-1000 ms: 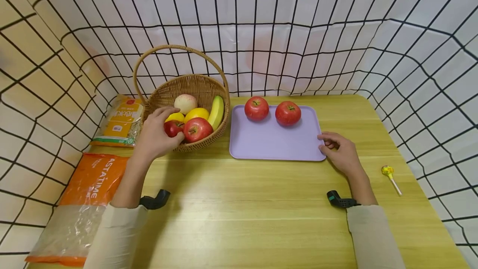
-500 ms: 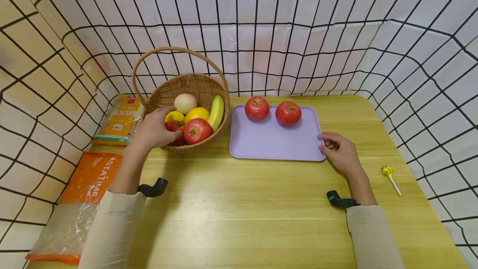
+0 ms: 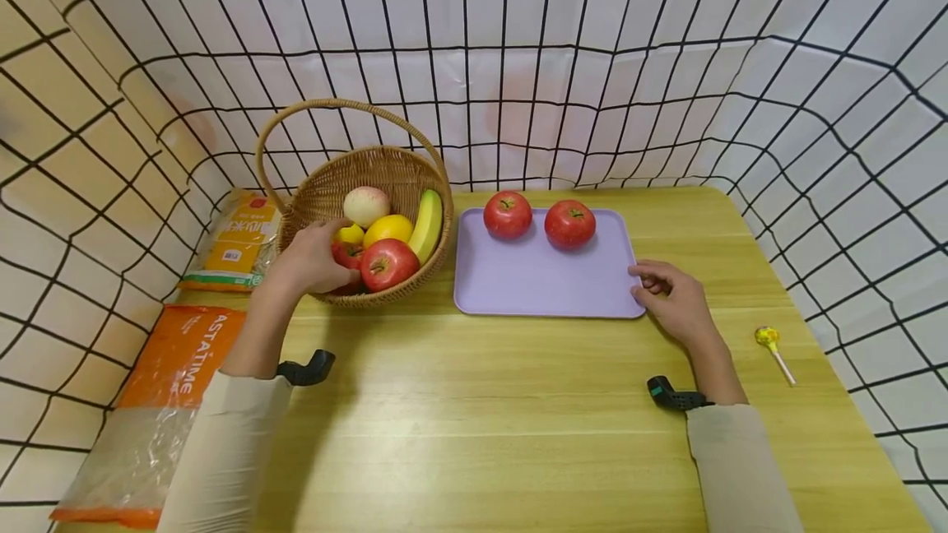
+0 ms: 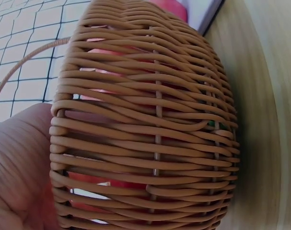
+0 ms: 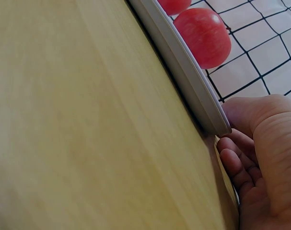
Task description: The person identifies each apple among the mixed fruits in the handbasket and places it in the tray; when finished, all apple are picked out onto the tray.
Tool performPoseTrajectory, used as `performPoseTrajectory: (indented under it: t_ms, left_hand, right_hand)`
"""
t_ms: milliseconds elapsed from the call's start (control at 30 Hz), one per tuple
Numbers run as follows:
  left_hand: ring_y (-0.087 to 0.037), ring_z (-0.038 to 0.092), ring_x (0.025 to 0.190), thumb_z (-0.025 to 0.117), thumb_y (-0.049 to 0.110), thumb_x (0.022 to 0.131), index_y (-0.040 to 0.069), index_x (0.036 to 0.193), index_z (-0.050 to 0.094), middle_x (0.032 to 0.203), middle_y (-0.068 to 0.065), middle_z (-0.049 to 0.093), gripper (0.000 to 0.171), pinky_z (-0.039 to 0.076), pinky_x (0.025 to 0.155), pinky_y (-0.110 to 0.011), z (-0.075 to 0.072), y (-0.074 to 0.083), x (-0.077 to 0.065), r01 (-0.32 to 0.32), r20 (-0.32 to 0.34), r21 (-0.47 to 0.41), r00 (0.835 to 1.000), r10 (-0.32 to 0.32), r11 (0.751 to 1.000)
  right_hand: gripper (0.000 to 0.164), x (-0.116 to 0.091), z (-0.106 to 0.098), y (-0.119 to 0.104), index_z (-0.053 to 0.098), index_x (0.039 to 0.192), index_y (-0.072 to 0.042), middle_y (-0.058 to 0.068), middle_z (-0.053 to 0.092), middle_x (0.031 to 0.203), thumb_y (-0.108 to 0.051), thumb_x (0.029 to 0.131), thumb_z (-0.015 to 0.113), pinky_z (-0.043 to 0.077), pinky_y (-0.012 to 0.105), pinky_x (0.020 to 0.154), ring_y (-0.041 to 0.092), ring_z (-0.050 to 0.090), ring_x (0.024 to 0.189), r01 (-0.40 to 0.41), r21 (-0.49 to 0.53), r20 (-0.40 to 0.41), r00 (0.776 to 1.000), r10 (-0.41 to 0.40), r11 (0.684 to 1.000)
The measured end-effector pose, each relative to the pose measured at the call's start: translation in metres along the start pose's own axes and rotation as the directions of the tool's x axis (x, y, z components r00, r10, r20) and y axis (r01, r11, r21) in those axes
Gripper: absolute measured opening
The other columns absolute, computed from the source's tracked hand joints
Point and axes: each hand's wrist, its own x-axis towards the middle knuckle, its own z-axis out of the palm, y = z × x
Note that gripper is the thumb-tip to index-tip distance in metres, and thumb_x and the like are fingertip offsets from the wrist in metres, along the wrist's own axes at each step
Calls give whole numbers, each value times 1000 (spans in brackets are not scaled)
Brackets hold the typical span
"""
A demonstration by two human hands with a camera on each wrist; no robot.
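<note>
Left hand (image 3: 307, 260): your fingers and thumb curl round the left red apple (image 3: 346, 255), low at the near left of the wicker basket (image 3: 403, 175); you reach over the rim, presumably because the wall blocks a side grip.
Crowding: the right red apple (image 3: 388, 265) sits just beside it, probably leaving your thumb little room.
Right hand (image 3: 672, 296): you pinch the right edge of the lilac tray (image 3: 544, 285), likely to steady it.
Tray load: two red apples (image 3: 569, 224) at the far side.
Lollipop (image 3: 769, 339): right of your right hand, apparently unneeded there.
</note>
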Motion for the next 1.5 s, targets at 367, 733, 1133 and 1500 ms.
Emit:
performPoseTrajectory:
  t_ms: [367, 733, 1133, 1500]
  left_hand:
    - [-47, 50, 124, 85, 25, 78, -5, 135, 56, 136, -32, 53, 71, 51, 96, -59, 8, -1, 1, -24, -32, 32, 999, 25, 999]
    - [-41, 61, 105, 90, 22, 74, -3, 134, 57, 122, -26, 65, 73, 57, 88, -55, 9, -2, -10, -76, -243, -25, 968, 68, 997]
    - [-42, 53, 127, 90, 32, 77, 9, 152, 44, 141, -20, 58, 91, 52, 100, -64, 6, -2, -20, -179, -530, -196, 846, 49, 964]
    - [-31, 58, 119, 90, 40, 76, 10, 142, 59, 135, -14, 63, 80, 56, 93, -54, 13, 12, -17, -293, -643, -285, 765, 45, 912]
  right_hand:
    - [30, 1, 2, 0, 73, 124, -4, 17, 69, 115, -11, 95, 72, 42, 6, 74, 3, 53, 87, 17, -5, -6, 1000, -17, 1000]
    - [31, -1, 1, 0, 73, 125, -4, 16, 69, 116, -11, 95, 72, 42, 6, 74, 4, 53, 87, 6, 7, -1, 1000, -6, 1000]
    - [31, 0, 1, 1, 73, 125, -5, 16, 68, 113, -11, 96, 72, 41, 6, 74, 5, 52, 87, 20, -10, -7, 1000, -20, 1000]
    - [31, 0, 1, 0, 73, 126, -5, 16, 68, 111, -11, 96, 71, 42, 5, 74, 3, 53, 87, 26, -4, -6, 1000, -26, 1000]
